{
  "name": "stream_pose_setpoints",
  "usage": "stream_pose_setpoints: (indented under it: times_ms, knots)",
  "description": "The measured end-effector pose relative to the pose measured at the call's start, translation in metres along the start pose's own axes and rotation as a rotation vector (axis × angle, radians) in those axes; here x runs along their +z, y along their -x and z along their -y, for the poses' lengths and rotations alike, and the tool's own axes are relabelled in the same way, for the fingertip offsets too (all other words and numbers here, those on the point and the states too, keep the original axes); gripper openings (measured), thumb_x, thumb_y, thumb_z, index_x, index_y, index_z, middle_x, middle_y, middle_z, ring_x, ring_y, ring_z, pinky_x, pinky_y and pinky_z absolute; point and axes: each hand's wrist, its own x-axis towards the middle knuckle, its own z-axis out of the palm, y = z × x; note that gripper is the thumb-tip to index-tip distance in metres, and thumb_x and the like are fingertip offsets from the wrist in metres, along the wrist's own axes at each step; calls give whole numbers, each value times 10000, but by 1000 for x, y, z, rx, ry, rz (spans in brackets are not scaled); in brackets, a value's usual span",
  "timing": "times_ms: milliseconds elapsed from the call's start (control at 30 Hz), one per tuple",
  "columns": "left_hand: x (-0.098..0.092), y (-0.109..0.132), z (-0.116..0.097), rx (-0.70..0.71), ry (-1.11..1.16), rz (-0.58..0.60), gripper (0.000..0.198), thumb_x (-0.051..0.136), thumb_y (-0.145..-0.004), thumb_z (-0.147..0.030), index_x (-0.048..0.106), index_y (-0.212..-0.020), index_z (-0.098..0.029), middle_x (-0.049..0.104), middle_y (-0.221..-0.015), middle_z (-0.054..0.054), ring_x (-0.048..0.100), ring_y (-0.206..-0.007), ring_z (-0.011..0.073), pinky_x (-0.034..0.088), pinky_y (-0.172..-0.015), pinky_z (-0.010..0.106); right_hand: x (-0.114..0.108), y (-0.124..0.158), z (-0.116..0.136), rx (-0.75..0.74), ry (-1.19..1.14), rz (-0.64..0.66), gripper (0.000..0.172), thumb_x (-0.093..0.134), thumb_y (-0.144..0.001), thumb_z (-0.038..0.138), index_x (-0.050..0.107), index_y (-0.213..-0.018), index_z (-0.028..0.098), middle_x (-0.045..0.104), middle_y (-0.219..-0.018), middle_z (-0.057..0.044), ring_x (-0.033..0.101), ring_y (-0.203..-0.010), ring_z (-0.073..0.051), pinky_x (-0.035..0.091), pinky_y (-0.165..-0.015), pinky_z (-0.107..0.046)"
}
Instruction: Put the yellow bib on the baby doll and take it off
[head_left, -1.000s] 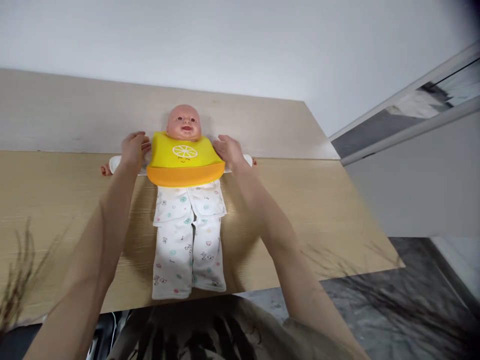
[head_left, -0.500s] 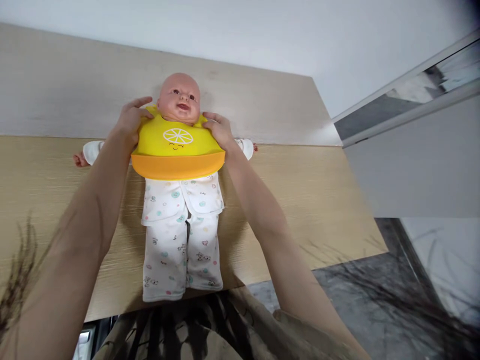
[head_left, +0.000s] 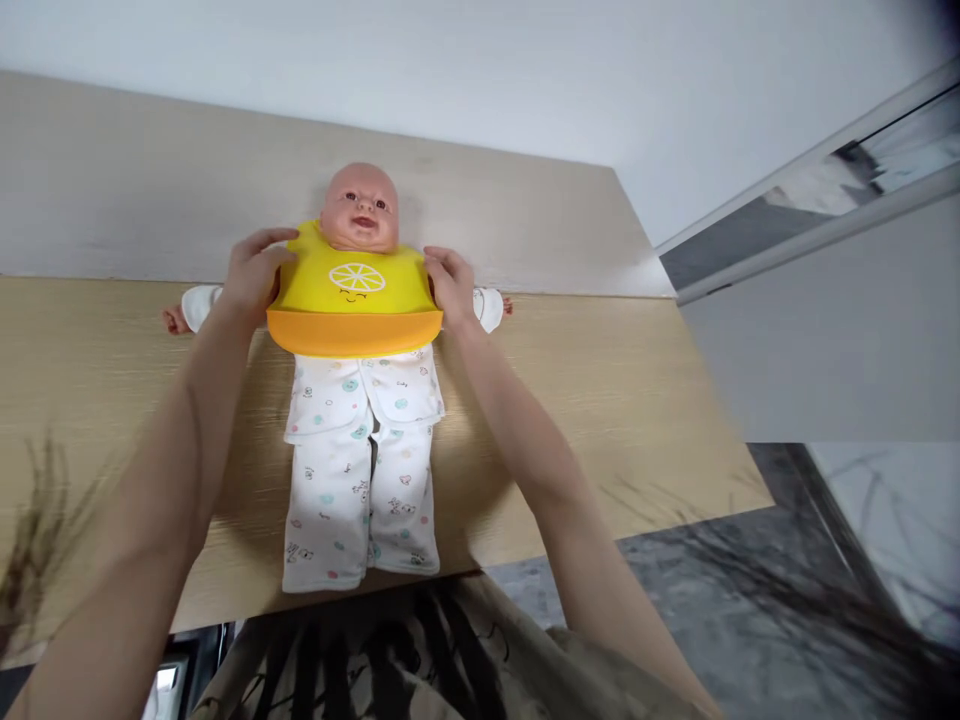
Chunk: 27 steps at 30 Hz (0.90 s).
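Observation:
A baby doll (head_left: 363,205) lies on its back, in white pyjamas (head_left: 360,470) with small coloured prints. Over its chest lies a yellow bib (head_left: 352,262) with a white lemon slice and an orange catch pocket (head_left: 354,333) along the bottom. My left hand (head_left: 255,270) is at the bib's left edge, index finger and thumb apart and their tips at the yellow border. At the right edge of the bib is my right hand (head_left: 451,283), fingers stretched and slightly bent by the doll's shoulder. The doll's neck is partly hidden by the bib.
A light wooden table (head_left: 600,400) carries the doll, whose head rests towards a pale raised board (head_left: 525,215) at the back. The table's right edge drops to a grey floor (head_left: 675,600). Blurred dark strands cross the lower corners.
My right hand has moved from the bib's top near the neck outwards and down to its side. My left hand has shifted slightly. The bib's upper right now lies flatter on the shoulder.

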Motion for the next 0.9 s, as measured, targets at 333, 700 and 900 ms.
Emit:
stream_pose_setpoints:
  times_ms: [333, 700, 900]
  knots:
    - [-29, 102, 23, 128, 52, -189, 254, 806, -700, -259, 730, -915, -146, 669, -814, 23, 530, -685, 109, 426, -618, 262, -45, 161, 3, -134, 221, -27, 288, 595, -865, 452, 641, -1033, 223, 628, -890, -35, 605, -813, -178, 524, -764, -319]
    - [-57, 197, 64, 324, -417, 29, 562, 648, -575, -229, 628, -1133, -282, 687, -927, 34, 602, -765, 228, 511, -754, 413, -47, 230, -1, -275, 1025, 205, 394, 547, -935, 199, 643, -1309, 124, 693, -1219, -175, 682, -1030, -263, 559, -902, -385]
    - [-52, 221, 60, 465, -968, 55, 603, 728, -658, -357, 612, -1244, -273, 672, -1146, 150, 658, -1043, 437, 507, -925, 558, -38, 227, 22, -53, 1294, 135, 290, 506, -1066, 318, 730, -1055, 133, 762, -1079, -159, 717, -908, -259, 438, -727, -309]
